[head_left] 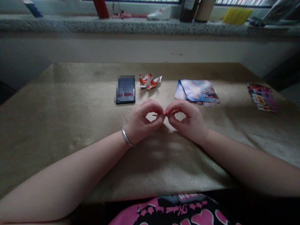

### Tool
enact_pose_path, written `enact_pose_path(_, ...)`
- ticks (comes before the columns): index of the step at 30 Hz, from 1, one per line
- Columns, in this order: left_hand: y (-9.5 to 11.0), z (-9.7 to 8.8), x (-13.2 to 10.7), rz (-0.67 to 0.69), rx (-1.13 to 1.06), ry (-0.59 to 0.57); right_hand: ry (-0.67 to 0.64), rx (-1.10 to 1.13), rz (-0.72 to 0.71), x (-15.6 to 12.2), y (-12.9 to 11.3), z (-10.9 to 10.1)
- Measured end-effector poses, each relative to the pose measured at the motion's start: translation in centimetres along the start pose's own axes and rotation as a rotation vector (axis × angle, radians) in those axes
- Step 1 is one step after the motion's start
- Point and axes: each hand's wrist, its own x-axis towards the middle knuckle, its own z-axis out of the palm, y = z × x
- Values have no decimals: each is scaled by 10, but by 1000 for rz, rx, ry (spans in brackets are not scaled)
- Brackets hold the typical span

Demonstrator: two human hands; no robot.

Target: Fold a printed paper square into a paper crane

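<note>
My left hand (142, 122) and my right hand (186, 120) meet over the middle of the tan cloth-covered table (70, 125). Both pinch one small folded piece of red and white paper (164, 114) between thumb and fingertips; most of it is hidden by the fingers. A silver bangle (127, 137) sits on my left wrist. Just beyond the hands lie folded red, orange and white paper figures (150, 81).
A dark phone (126, 90) lies flat left of the paper figures. A stack of colourful paper sheets (198, 91) lies to the right, and another printed packet (262, 97) near the right edge. A stone ledge (140, 26) with assorted items runs along the back.
</note>
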Motion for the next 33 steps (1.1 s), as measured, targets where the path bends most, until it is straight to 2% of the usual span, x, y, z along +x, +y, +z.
enact_pose_path(4,2,0,-1,-44,-21,-12,-7,-45,-26,0,-1,1)
enact_pose_path(8,3,0,0,-86,-93,-4,12,10,-7,-2,-2,3)
enact_pose_path(14,0,2,1,-49,-10,12,-10,21,24,0,-1,3)
enact_pose_path(17,-2,3,1,-62,-40,5,-19,35,53,1,1,5)
enact_pose_path(21,-5,5,1,-139,-123,-8,-13,84,142,-1,3,8)
enact_pose_path(28,-11,6,2,-268,-190,-61,11,120,208,-2,10,12)
enact_pose_path(33,-22,5,3,-406,-190,-80,-58,212,342,-1,22,15)
